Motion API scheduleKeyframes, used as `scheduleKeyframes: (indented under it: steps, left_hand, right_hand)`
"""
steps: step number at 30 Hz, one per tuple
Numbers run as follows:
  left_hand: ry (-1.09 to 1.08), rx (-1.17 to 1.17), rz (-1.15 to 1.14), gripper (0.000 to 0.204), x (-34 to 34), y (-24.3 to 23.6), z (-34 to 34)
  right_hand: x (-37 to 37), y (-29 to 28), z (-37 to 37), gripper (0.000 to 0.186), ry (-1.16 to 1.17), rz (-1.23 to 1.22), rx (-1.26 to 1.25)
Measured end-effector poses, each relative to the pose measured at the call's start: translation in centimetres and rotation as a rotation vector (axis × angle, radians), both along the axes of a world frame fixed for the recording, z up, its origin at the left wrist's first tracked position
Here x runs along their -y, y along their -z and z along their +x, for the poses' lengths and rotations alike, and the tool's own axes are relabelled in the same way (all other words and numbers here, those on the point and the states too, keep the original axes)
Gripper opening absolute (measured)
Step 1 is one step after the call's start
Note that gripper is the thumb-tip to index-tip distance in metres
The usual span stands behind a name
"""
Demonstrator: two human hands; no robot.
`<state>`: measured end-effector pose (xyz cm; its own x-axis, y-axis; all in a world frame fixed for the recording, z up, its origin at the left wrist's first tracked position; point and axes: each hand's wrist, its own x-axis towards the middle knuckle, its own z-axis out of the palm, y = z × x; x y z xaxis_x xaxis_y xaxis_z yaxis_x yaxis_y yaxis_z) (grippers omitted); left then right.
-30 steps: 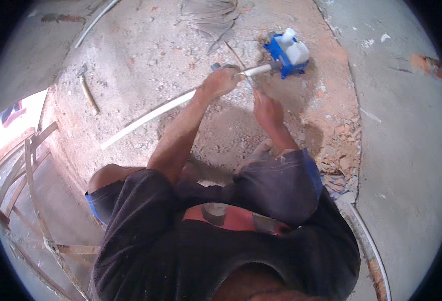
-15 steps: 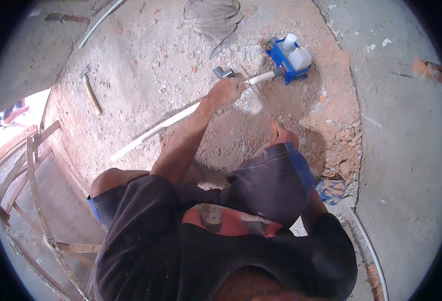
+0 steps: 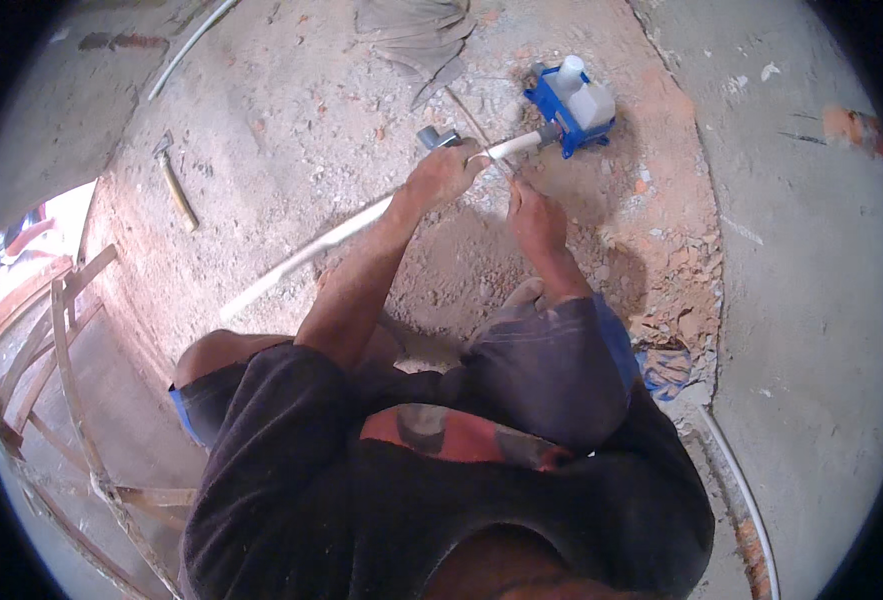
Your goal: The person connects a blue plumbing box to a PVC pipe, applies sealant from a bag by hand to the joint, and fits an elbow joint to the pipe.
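My left hand (image 3: 446, 172) is wrapped around a long white pipe (image 3: 336, 232) that lies slanting over the rubble. My right hand (image 3: 538, 218) grips the near end of a thin saw blade (image 3: 466, 112), which crosses the pipe just right of my left fingers. The pipe's far right end meets a grey connector (image 3: 549, 133) on a blue bracket unit (image 3: 586, 132) with white plastic covers (image 3: 591, 104). Beside my left hand sits a grey pipe fitting (image 3: 439, 138), partly hidden behind it.
A hammer (image 3: 175, 185) lies on the dusty ground to the left. Crumpled grey cloth (image 3: 416, 35) is at the top. Wooden framing (image 3: 71, 350) stands at left; a blue-patterned cloth (image 3: 664, 370) and another thin pipe (image 3: 741, 490) lie at right.
My right hand has moved forward and left from near my knee toward the pipe, pushing the blade farther across it. My left hand keeps its hold on the pipe.
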<state>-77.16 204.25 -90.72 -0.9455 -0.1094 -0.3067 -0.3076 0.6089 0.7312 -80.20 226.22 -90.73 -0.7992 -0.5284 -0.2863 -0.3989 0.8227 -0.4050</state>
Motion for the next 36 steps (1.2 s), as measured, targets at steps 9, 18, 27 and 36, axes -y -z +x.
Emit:
scheduleKeyframes:
  steps: [9, 18, 27, 36]
  left_hand:
    - [0.007, 0.061, 0.041, 0.044, -1.0, 0.8, 0.5]
    - [0.058, -0.112, 0.118, 0.043, -4.1, 2.4, 1.6]
    - [0.138, 0.097, -0.004, 0.041, -2.2, 0.1, -0.1]
    - [0.052, -0.172, 0.131, 0.034, -1.8, 0.1, -0.6]
  right_hand:
    - [-2.0, -2.8, 1.1, 0.028, 0.038, -0.007, 0.087]
    - [-2.4, -5.7, 1.3, 0.025, 0.084, 0.062, 0.016]
    - [0.9, -3.0, -0.5, 0.021, -0.032, 0.053, -0.027]
    - [-0.7, -2.1, 0.3, 0.030, 0.031, -0.076, -0.065]
